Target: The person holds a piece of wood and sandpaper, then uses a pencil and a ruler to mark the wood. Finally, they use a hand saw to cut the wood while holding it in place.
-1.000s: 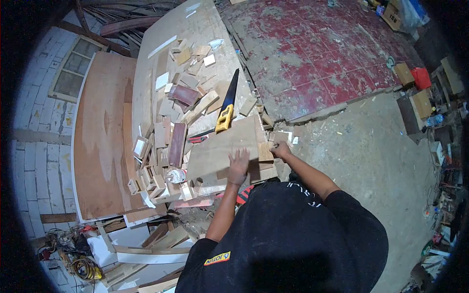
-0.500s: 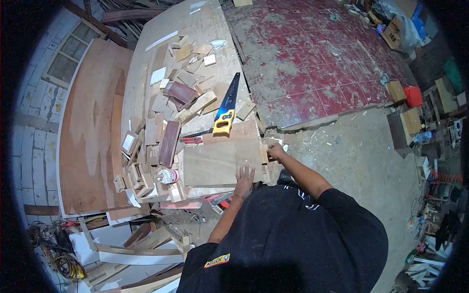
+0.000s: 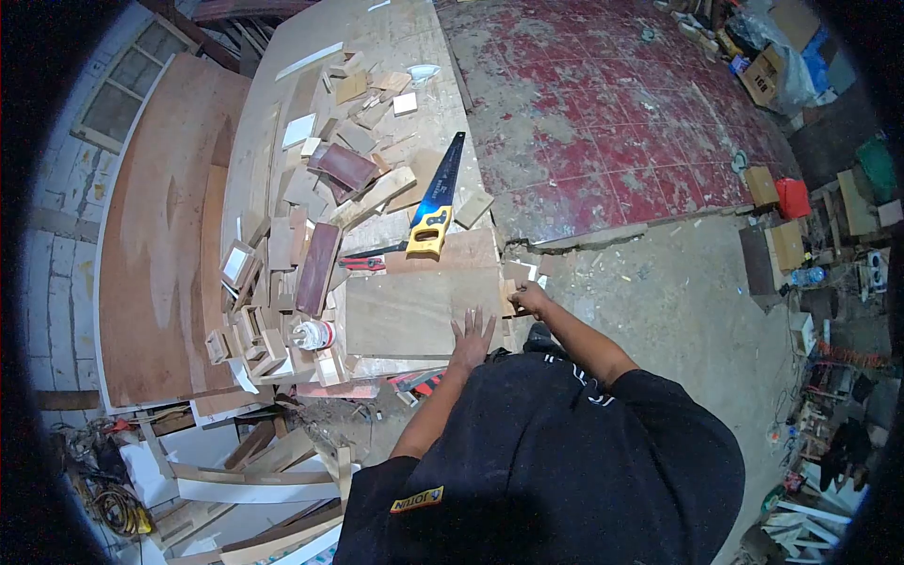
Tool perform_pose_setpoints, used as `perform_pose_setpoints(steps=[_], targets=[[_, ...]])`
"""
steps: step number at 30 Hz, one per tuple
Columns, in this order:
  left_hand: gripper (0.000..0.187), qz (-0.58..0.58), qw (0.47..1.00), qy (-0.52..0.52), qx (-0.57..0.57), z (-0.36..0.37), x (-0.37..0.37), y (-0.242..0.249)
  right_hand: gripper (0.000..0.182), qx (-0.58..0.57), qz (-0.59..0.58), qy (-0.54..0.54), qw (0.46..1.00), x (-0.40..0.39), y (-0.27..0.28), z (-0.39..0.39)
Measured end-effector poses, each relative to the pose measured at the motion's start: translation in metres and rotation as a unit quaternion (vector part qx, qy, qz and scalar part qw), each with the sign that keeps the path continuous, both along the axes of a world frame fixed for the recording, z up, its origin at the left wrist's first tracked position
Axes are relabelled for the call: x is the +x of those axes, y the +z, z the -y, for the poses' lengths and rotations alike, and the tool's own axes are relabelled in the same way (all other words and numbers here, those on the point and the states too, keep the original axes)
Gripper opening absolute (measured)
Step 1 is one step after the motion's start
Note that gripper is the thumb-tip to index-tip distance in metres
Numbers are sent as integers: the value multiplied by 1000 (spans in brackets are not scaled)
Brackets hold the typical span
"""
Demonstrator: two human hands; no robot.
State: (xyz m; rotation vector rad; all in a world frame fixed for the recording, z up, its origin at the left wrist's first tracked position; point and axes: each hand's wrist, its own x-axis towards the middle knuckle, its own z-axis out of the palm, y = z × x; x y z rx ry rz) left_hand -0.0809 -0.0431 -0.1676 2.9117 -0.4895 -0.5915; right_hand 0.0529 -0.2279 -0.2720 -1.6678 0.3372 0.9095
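Plywood board [image 3: 414, 306], one, lay at the bench's [image 3: 377, 38] near edge, one handsaw [image 3: 438, 198] beyond it. Left hand [image 3: 471, 341] was pressed flat on the board, fingers spread. Right hand [image 3: 530, 299] gripped its right edge; its opening was unclear.

A cluttered workbench [image 3: 395, 47] carries a flat plywood board [image 3: 414, 311] under the left hand's fingers [image 3: 474, 328]; beyond the fingertips lie a yellow-handled handsaw [image 3: 438, 198], wood offcuts [image 3: 320, 188] and red pliers [image 3: 363, 264].
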Motion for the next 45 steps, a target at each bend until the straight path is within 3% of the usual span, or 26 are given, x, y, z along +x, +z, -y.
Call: perform_pose_setpoints(steps=[5,10,12,17,19,20,22,23,26,28,29,31,36,42,44,45], targets=[[72,-22,1000,-19,-11,-3,4,-11,44,0,68,-9,998,-1,1,1],[74,-39,997,-22,-62,-3,14,-10,42,-67,31,22,997,13,27,4],[74,-49,996,-27,-64,-1,23,-1,41,-59,22,45,997,15,17,4],[72,-67,996,-30,-46,4,33,-8,39,-33,2,-21,999,21,-15,5],[84,119,990,-62,33,0,22,-49,39,-49,11,-1,999,24,33,6],[84,117,991,-63,33,-1,25,-40,38,-64,21,19,998,25,50,5],[66,-56,995,-41,-67,-3,36,-1,36,-3,6,-12,1000,20,37,6],[66,-57,995,-42,-68,-4,38,4,34,57,-6,-43,997,18,39,6],[68,-70,994,-57,-62,-6,45,21,31,28,7,-35,999,15,51,8],[76,-54,991,-18,-119,-7,53,37,32,23,-8,-33,999,16,79,6],[76,-55,991,-19,-121,-7,57,25,32,19,-21,-31,999,17,88,5],[85,59,998,1,-27,-9,66,-11,32,52,-28,-35,998,17,68,6],[78,-14,997,36,-73,-8,115,23,31,102,-43,-34,993,16,46,10],[73,71,991,99,-58,-6,123,-8,23,11,-5,4,1000,23,60,20],[74,90,990,105,-31,-4,121,-8,21,8,-48,-21,999,27,67,24],[74,86,991,101,-21,-3,121,-3,24,-125,101,14,987,29,64,28]])
